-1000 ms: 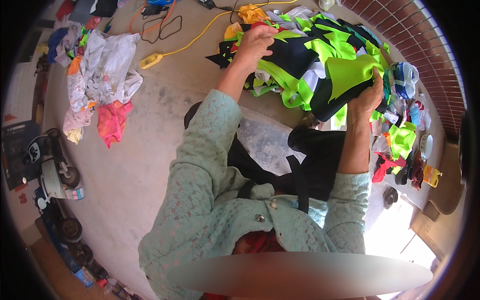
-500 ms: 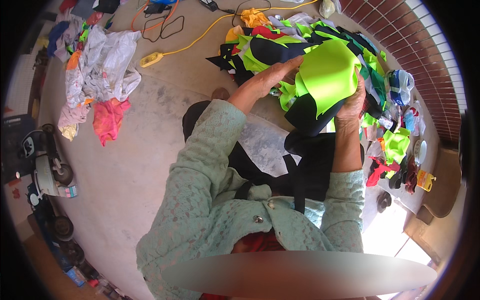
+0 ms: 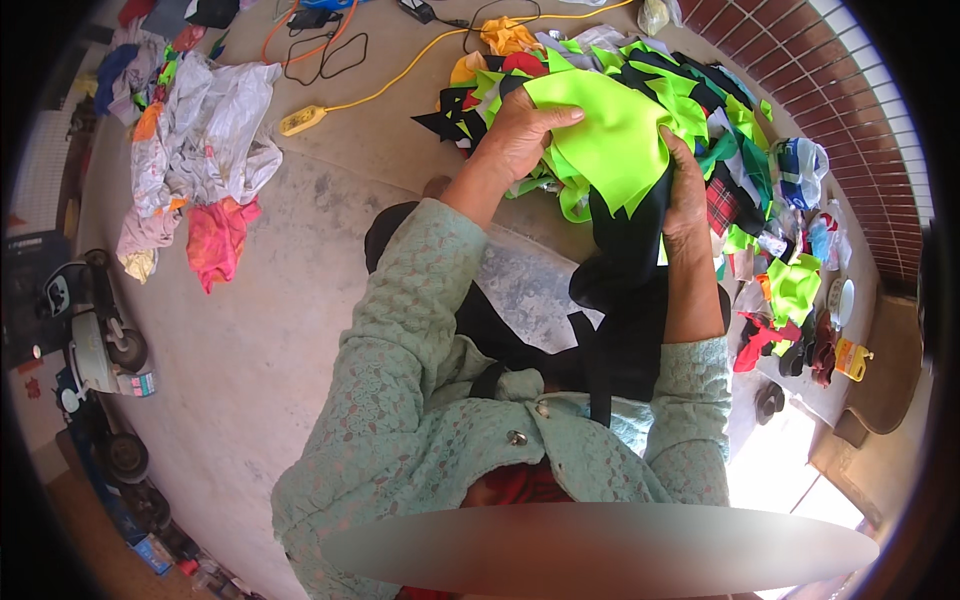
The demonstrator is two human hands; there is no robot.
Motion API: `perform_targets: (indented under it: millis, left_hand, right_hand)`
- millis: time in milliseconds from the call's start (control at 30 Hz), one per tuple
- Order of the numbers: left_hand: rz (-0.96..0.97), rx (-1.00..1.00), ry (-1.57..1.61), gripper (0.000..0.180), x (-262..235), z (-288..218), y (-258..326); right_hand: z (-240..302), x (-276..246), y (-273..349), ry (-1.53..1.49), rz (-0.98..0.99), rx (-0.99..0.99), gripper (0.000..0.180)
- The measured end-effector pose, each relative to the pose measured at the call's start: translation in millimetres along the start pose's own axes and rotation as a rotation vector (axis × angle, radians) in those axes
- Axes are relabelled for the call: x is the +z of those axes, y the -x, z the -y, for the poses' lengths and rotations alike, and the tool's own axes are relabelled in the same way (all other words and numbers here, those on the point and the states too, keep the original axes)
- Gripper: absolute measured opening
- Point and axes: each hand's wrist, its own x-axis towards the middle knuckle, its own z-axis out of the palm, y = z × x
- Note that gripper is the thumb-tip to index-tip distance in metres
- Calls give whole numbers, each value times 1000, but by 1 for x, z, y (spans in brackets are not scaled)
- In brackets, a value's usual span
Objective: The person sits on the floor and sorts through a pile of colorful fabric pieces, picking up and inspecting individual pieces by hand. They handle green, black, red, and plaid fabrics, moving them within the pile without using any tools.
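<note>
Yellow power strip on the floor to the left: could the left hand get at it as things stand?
Probably not right away. The left hand is gripping the neon green fabric together with the right hand. The yellow power strip lies apart on bare floor, nothing covering it, so letting go and stretching left might do.

Bare concrete floor (image 3: 250, 360), mottled grey-tan, sunlit. Brick wall (image 3: 850, 90) curving along 1 to 3 o'clock. Hard white glare on floor at 5 o'clock. Yellow cable (image 3: 400, 75) with socket block at 11 o'clock. Parked scooter (image 3: 95, 340) at 9 o'clock, in shade.
</note>
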Motion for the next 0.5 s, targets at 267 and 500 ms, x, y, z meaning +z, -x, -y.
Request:
perform_targets:
  millis: [267,500]
  left_hand:
    - [9,181,-208,29,-10,-18,1]
    - [11,214,-359,35,-19,-32,1]
  right_hand:
    - [-9,1,-1,187,85,-143,26]
    - [-21,12,3,433,177,-378,22]
